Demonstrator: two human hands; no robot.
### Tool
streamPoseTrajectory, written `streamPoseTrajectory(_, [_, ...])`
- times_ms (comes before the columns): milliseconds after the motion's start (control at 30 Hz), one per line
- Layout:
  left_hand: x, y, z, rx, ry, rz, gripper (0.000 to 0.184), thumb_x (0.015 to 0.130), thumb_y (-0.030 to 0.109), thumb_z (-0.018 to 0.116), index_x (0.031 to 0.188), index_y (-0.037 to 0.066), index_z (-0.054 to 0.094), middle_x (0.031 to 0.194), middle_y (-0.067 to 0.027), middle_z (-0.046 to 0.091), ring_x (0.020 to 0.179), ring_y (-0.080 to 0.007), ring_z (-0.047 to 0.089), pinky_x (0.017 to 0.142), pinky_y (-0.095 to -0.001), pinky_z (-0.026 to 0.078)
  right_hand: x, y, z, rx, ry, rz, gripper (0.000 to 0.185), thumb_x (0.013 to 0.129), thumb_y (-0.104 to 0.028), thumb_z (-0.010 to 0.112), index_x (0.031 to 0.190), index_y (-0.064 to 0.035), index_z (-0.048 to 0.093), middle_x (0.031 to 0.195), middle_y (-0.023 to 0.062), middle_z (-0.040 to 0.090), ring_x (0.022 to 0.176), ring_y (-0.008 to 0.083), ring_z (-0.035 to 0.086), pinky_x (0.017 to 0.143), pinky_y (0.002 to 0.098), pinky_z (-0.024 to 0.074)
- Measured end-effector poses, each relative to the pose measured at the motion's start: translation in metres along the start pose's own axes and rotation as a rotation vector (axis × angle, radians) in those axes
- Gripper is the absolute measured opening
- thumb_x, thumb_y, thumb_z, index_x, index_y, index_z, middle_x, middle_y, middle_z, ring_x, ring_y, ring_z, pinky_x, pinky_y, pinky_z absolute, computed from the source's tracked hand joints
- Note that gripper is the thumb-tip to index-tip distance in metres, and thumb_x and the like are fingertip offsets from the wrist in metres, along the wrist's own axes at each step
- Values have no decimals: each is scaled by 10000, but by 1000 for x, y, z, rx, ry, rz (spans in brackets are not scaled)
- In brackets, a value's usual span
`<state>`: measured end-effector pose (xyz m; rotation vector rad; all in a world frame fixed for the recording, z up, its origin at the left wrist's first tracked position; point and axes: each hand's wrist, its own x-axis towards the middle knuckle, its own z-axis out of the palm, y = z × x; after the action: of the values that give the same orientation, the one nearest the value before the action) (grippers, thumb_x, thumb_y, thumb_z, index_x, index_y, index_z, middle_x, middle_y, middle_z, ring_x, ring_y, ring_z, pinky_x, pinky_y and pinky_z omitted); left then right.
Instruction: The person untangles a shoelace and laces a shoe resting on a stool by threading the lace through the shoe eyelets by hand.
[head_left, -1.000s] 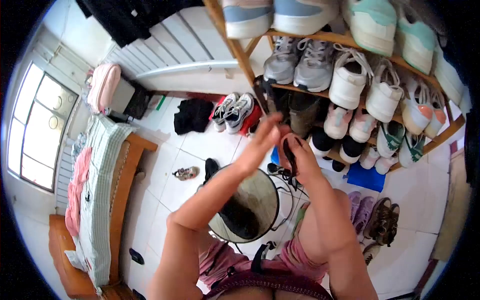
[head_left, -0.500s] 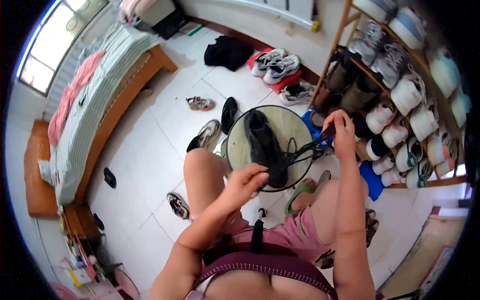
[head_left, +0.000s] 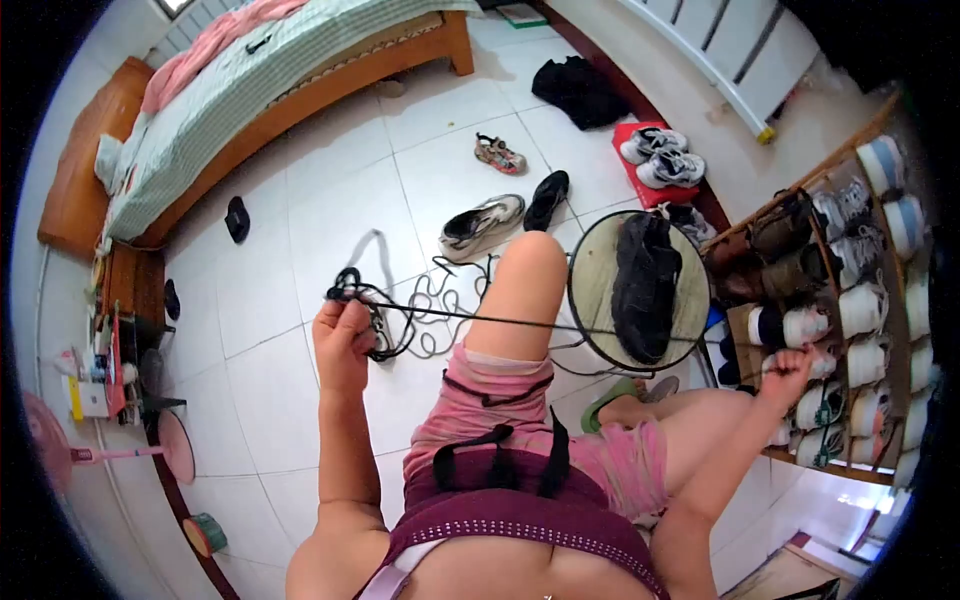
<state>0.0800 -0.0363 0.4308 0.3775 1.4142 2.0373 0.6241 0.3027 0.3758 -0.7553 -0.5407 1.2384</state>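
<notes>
My left hand [head_left: 343,335] is closed around a tangled bunch of black shoelaces [head_left: 350,287], held up over the floor left of my knee. From it one black shoelace stretches straight rightward, past the knee and across the round stool [head_left: 592,290]. My right hand [head_left: 790,378] is pinched shut in line with this stretched lace, beside the shoe rack; the lace is hard to follow against the dark shoe. On the stool top lies a black shoe [head_left: 645,290], touched by neither hand.
At right stands a wooden shoe rack [head_left: 835,240] full of shoes. Loose shoes [head_left: 482,226] lie on the tiled floor [head_left: 300,370], with sneakers on a red box [head_left: 628,140] and a black cloth [head_left: 578,92] farther back. A bed [head_left: 330,50] stands at far left.
My left hand has moved from the shoe out to the left and now holds the lace bunch. My right hand has lowered toward the rack. The view has turned.
</notes>
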Motion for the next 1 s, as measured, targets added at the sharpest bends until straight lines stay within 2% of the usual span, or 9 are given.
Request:
streamPoseTrajectory(133, [25, -1, -60, -101, 81, 161, 166, 805, -36, 487, 916, 84, 516, 798, 19, 517, 507, -14, 302, 395, -154, 205, 50, -85, -138, 24, 185, -143, 172, 925, -256, 582, 1023, -117, 607, 681, -45, 452, 540, 101, 334, 493, 226, 311])
streamPoseTrajectory(233, [31, 11, -51, 138, 316, 108, 29, 885, 53, 532, 868, 76, 533, 761, 37, 512, 502, -5, 291, 406, -170, 195, 11, -149, -146, -192, 328, -442, 189, 943, -177, 487, 1022, -37, 587, 773, 31, 578, 566, 112, 437, 530, 214, 385])
streamPoseTrajectory(300, [41, 7, -62, 237, 266, 59, 245, 925, 301, 604, 866, 63, 616, 611, 90, 392, 529, -7, 277, 457, -218, 151, 7, -216, -202, -188, 244, -472, 270, 949, -199, 455, 1051, 10, 592, 949, 102, 640, 712, 184, 570, 614, 257, 465])
streamPoseTrajectory(433, [58, -10, -74, 197, 58, 81, 163, 948, 192, 526, 902, 57, 606, 695, 60, 414, 572, -33, 323, 521, -211, 229, -58, -273, -190, -321, 536, -702, 347, 943, -223, 473, 1096, 71, 576, 1181, 153, 584, 961, 320, 614, 745, 356, 532])
streamPoseTrajectory(633, [31, -15, -3, 420, -267, 11, 227, 967, 227, 521, 1056, 49, 630, 708, 70, 495, 601, -16, 413, 519, -168, 327, -110, -254, -160, -615, 504, -510, 311, 913, -207, 542, 1172, -48, 610, 1118, 17, 608, 784, 91, 517, 611, 203, 375])
streamPoseTrajectory(700, [23, -39, 18, 444, -314, 123, 227, 969, 198, 507, 1117, 54, 601, 782, -6, 602, 726, -85, 570, 619, -233, 472, -111, -224, -138, -693, 492, -359, 297, 920, -229, 544, 1156, -65, 619, 1105, 0, 613, 740, 69, 494, 574, 189, 350])
streamPoseTrajectory(767, [6, -67, 34, 648, -427, 334, 380, 817, -47, 479, 1177, 46, 558, 888, -132, 646, 738, -231, 637, 672, -306, 506, -104, -190, -128, -712, 404, -311, 288, 901, -247, 600, 1123, -66, 630, 1067, 2, 621, 643, 57, 442, 492, 184, 300])
streamPoseTrajectory(867, [-25, -99, 45, 955, -691, 486, 529, 706, -54, 529, 1215, 89, 551, 1295, -184, 460, 1166, -351, 456, 949, -431, 389, -101, -140, -92, -855, 236, -218, 283, 915, -261, 584, 1117, -69, 631, 1035, -6, 631, 608, 42, 430, 474, 182, 288])
streamPoseTrajectory(1000, [-47, -100, 41, 1328, -816, 534, 590, 724, 9, 593, 1287, 170, 521, 1471, -162, 297, 1332, -375, 298, 1054, -570, 250, -97, -96, -51, -1059, 76, -141, 281, 925, -270, 587, 1097, -51, 624, 983, 4, 633, 584, 35, 413, 479, 174, 292])
